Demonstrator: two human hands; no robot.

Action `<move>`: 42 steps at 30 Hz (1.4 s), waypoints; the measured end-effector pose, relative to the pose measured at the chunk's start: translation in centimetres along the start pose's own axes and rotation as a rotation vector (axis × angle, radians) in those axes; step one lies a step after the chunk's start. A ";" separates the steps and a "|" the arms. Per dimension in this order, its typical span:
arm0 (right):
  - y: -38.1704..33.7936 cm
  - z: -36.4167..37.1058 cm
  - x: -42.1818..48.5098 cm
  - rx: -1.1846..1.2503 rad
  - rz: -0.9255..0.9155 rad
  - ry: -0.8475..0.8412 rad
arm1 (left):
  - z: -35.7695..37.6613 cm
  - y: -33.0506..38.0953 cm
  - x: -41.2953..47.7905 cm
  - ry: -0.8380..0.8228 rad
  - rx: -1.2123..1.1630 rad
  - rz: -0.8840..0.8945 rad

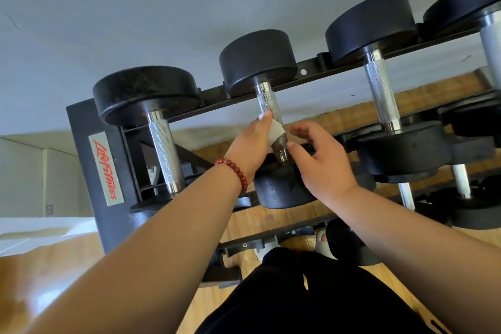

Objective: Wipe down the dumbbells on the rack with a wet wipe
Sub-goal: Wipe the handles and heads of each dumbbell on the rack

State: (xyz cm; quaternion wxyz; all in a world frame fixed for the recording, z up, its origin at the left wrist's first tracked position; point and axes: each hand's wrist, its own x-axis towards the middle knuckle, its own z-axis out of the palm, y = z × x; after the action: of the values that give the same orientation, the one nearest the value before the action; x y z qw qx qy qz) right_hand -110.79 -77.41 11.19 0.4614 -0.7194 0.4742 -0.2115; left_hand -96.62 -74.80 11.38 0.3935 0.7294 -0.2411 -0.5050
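Left hand (250, 144) pinches the wet wipe (276, 131) round the middle dumbbell handle (267, 100) — right hand (322, 160) loose-fingered, empty, just right of it; open gaps to the left handle (165, 149) and the right handle (382, 95).

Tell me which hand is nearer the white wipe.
Left. The left hand holds the wipe against the dumbbell handle. The right hand is open just to the wipe's right, across the handle.
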 end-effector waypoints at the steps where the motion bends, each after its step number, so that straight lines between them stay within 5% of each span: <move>1: 0.0 0.0 0.0 -0.001 0.001 0.001 | 0.0 -0.2 0.1 0.016 0.032 0.029; 8: -0.2 -0.1 -0.1 0.019 -0.009 0.005 | -0.6 -0.7 0.3 0.009 -0.128 -0.002; 13: 0.2 -0.1 -0.2 0.042 0.026 -0.012 | -1.2 -1.3 -0.2 -0.074 0.131 -0.075; 18: 0.6 -0.3 -0.6 0.074 0.032 -0.037 | -0.9 -0.6 0.4 -0.038 -0.055 -0.062; 24: 0.7 -0.3 -0.6 0.082 0.038 -0.038 | -1.9 -0.2 -0.2 -0.124 0.394 -0.054; 28: 0.8 -0.3 -0.6 0.101 0.038 -0.039 | -1.4 -0.5 -0.2 -0.118 0.217 -0.058; 35: 1.1 -0.5 -1.0 0.134 0.057 -0.058 | -1.8 0.6 -0.7 -0.201 0.492 -0.095; 39: 1.2 -0.5 -1.0 0.149 0.065 -0.064 | -1.0 -0.4 -1.1 -0.176 0.304 -0.086; 42: 1.3 -0.5 -1.0 0.155 0.073 -0.067 | -1.2 -0.6 -1.3 -0.172 0.380 -0.076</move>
State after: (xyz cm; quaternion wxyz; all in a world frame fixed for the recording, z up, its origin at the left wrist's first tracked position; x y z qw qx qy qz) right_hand -112.20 -76.90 10.45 0.5387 -0.6703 0.4667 -0.2065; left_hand -96.05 -73.12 11.80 0.2077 0.7532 -0.3371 -0.5252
